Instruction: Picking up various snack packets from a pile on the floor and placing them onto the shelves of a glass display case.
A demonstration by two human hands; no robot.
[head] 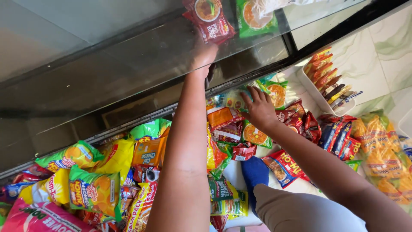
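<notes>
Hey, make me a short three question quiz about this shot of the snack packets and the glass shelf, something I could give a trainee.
1. True or false: the left hand reaches up to the red noodle packet on the glass shelf.
2. What does the right hand rest on?
A. the floor pile of packets
B. the white tray
C. the blue sock
3. Fill in: beside the red packet on the shelf lies a ____ noodle packet.

Key:
1. True
2. A
3. green

Pale marbled floor tiles (daylit) beside a dark glass shelf.
</notes>
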